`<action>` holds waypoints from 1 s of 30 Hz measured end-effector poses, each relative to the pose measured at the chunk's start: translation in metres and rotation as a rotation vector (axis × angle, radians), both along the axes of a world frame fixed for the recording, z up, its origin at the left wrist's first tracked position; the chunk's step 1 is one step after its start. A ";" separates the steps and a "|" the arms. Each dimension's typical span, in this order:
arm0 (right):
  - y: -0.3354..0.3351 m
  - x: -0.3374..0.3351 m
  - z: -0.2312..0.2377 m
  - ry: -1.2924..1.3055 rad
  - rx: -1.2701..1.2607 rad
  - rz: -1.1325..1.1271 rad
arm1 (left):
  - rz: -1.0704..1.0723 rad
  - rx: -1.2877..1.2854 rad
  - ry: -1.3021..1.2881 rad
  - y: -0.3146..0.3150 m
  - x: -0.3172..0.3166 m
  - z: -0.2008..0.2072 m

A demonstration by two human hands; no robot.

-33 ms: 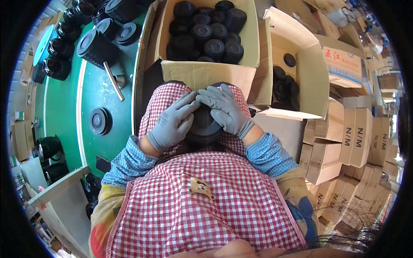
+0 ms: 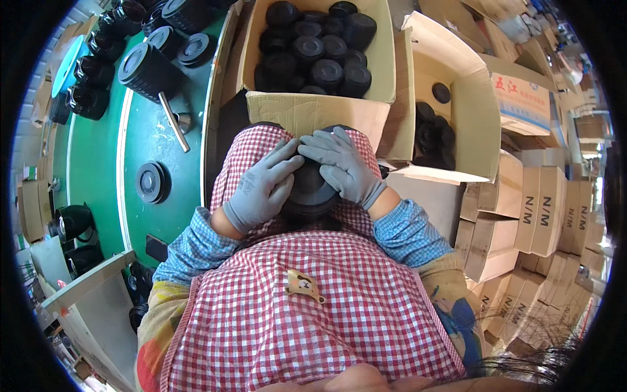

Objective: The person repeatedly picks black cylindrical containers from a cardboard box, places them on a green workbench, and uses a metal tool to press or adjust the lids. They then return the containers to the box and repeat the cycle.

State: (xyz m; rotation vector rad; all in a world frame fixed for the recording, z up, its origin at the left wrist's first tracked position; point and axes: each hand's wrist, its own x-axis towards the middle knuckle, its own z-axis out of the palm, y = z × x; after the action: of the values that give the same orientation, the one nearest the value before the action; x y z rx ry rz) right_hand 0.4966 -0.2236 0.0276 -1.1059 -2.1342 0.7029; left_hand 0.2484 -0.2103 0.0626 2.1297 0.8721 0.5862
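Observation:
Between my knees stands a black round lid (image 2: pixel 312 191) with a raised ring, on top of something dark whose lower part is hidden. My left hand (image 2: pixel 264 186), in a grey glove, curves over its left side, fingers long and close together. From the right, my right hand (image 2: pixel 345 166), gloved the same way, covers the lid's far right part, with the thumb on the top face. The fingertips of both hands meet at the far rim, and both hands grip the lid between them.
Ahead, a cardboard box (image 2: pixel 320 111) holds many black round pieces; a second box (image 2: pixel 480 153) to its right holds several more. On the green table (image 2: pixel 140 225) at left are stacked black discs (image 2: pixel 150 68), a single disc (image 2: pixel 151 182), a metal-handled tool (image 2: pixel 173 124) and a phone (image 2: pixel 157 248). Cartons (image 2: pixel 493 245) stand at right.

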 end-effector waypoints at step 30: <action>-0.037 -0.037 0.019 0.038 0.061 -0.371 | -0.036 -0.285 -0.204 0.058 -0.001 -0.005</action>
State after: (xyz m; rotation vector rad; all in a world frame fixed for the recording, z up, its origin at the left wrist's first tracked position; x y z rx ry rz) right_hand 0.4601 -0.2611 0.0464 -1.3928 -1.8342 0.4776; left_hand 0.2475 -0.1525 0.0578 1.7910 0.7536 0.6094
